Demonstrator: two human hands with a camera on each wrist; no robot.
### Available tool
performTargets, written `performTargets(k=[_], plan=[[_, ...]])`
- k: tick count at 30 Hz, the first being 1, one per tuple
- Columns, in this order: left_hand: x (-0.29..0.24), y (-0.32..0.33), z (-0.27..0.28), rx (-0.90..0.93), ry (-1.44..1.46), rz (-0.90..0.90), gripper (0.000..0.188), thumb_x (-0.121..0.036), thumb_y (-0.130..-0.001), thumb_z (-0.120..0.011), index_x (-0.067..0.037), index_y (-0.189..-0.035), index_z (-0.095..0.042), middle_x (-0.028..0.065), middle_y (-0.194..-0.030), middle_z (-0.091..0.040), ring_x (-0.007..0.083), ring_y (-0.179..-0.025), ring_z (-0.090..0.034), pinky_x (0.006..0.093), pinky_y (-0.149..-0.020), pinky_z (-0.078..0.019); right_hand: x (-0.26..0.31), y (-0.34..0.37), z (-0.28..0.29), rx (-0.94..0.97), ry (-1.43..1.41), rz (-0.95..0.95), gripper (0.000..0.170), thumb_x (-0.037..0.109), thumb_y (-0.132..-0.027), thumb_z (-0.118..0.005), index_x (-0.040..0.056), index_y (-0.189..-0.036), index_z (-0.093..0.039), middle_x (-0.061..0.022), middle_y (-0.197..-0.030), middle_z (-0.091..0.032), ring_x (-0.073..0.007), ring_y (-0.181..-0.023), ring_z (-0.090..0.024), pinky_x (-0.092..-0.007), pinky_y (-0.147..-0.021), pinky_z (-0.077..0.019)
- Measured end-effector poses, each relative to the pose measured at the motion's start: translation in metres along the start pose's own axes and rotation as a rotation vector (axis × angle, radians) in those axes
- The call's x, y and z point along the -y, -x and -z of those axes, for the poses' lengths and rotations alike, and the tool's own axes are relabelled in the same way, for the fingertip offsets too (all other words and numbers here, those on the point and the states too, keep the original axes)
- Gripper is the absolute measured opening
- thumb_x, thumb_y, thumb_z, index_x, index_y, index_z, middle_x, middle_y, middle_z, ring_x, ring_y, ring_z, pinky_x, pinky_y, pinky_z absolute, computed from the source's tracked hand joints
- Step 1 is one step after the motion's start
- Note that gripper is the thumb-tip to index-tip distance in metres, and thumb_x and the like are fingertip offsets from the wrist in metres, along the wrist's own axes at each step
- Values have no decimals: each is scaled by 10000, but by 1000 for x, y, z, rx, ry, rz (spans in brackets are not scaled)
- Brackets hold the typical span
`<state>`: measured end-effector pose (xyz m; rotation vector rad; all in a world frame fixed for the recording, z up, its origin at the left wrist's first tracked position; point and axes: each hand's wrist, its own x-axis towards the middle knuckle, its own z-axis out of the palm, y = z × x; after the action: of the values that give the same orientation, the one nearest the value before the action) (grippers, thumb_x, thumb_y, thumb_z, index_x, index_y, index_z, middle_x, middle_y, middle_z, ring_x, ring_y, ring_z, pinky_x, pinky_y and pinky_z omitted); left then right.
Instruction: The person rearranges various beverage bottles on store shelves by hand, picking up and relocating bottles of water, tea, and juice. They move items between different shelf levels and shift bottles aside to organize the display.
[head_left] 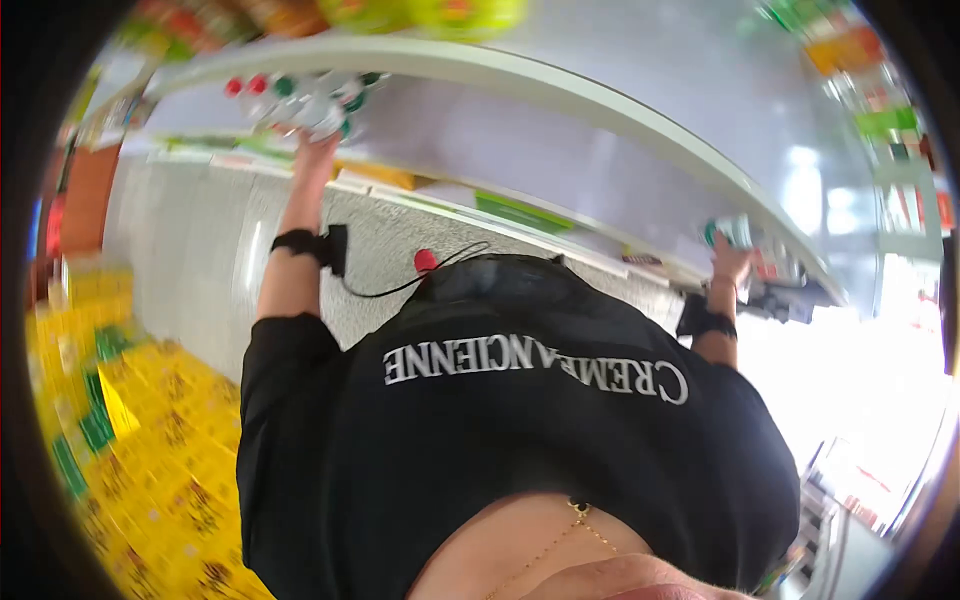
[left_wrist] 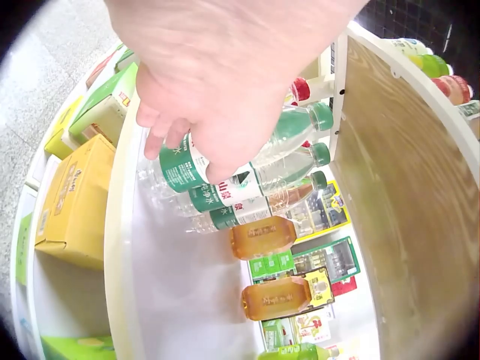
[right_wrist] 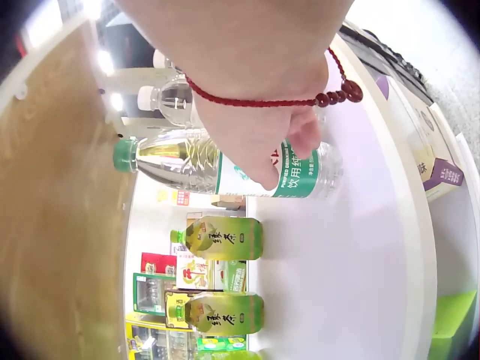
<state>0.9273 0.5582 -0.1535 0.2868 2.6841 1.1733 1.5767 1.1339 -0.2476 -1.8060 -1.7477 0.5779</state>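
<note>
In the head view my left hand (head_left: 318, 152) is stretched to a cluster of clear water bottles (head_left: 318, 112) with green and red caps. The left wrist view shows its fingers curled round a green-labelled water bottle (left_wrist: 178, 166). Close beside that bottle stand two more green-capped bottles (left_wrist: 234, 215), then amber drink bottles (left_wrist: 262, 238). At the other end of the shelf, my right hand (head_left: 732, 262) grips a green-capped water bottle (right_wrist: 172, 161), its thumb and fingers over the label. White-capped clear bottles (right_wrist: 178, 101) and green tea bottles (right_wrist: 225, 238) flank it.
A pale shelf edge (head_left: 600, 95) runs above the bottles in the head view. Boxes, including a yellow carton (left_wrist: 79, 202), sit on the lower shelf. Yellow cases (head_left: 160, 430) are stacked on the floor at left. A wood-grain panel (left_wrist: 405, 187) backs the shelf. A black cable (head_left: 390, 290) hangs near my body.
</note>
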Motion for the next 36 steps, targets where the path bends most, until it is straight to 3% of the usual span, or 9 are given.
performTargets(k=[2,3,6,9,16,22,25,34,36], plan=[[-9,4,6,-4,-76,-4,857,-457,-757,-700,-31,-1383,-298,174,-1102,-655,338,-1040,-625,418,-892,-471,4,6,-6,-203,299,216,952,421,-599,-830,-89,-1253,-362,-101,-780,-647,-193,-571,-621,-294,-432,-498],[-17,11,9,-4,-52,-33,791,-435,-803,-684,26,-1348,-342,146,-1079,-673,290,-1022,-637,369,-871,-476,39,29,4,-222,53,83,917,373,-590,-849,-83,-1232,-379,-121,-800,-648,-192,-575,-628,-284,-422,-494],[-27,19,16,-27,-20,-52,751,-442,-808,-675,10,-1322,-366,169,-1073,-665,308,-1023,-633,379,-874,-473,127,84,28,-47,-57,139,796,278,-625,-850,-80,-1205,-440,-121,-813,-653,-180,-554,-627,-275,-415,-497],[-29,18,24,55,-102,-13,701,-457,-810,-666,-19,-1289,-399,187,-1068,-657,322,-1021,-628,387,-866,-476,172,100,13,178,-311,36,470,118,-707,-797,-11,-1104,-583,-107,-807,-655,-159,-487,-600,-254,-408,-487],[-37,21,50,123,-102,-165,614,-431,-810,-654,5,-1207,-482,225,-1099,-627,368,-1054,-593,425,-879,-467,349,206,-113,633,-437,274,426,91,-730,-784,5,-1098,-589,-97,-1003,-628,-145,-785,-628,-252,-505,-540],[-31,18,61,196,-102,-278,568,-403,-835,-644,38,-1155,-486,245,-1058,-630,413,-989,-604,464,-849,-475,507,293,-226,956,-417,536,371,97,-721,-792,-25,-1009,-593,-99,-826,-644,-147,-575,-609,-240,-473,-515],[-24,15,62,214,-69,-302,585,-385,-843,-643,46,-1185,-446,262,-1031,-626,429,-969,-602,470,-835,-478,532,287,-316,917,-323,663,318,154,-736,-790,-38,-924,-621,-101,-735,-637,-148,-580,-611,-241,-480,-505],[-7,15,73,292,-31,-400,636,-380,-868,-619,43,-1271,-366,273,-971,-620,427,-924,-610,468,-805,-491,582,300,-344,985,-127,626,323,223,-769,-759,-61,-887,-660,-134,-797,-679,-175,-644,-656,-234,-574,-533],[5,11,66,298,-42,-404,638,-383,-870,-617,43,-1275,-368,270,-969,-620,424,-920,-611,471,-804,-488,552,223,-410,1131,-239,458,311,211,-780,-746,-65,-894,-657,-133,-812,-683,-180,-669,-666,-239,-595,-544]])
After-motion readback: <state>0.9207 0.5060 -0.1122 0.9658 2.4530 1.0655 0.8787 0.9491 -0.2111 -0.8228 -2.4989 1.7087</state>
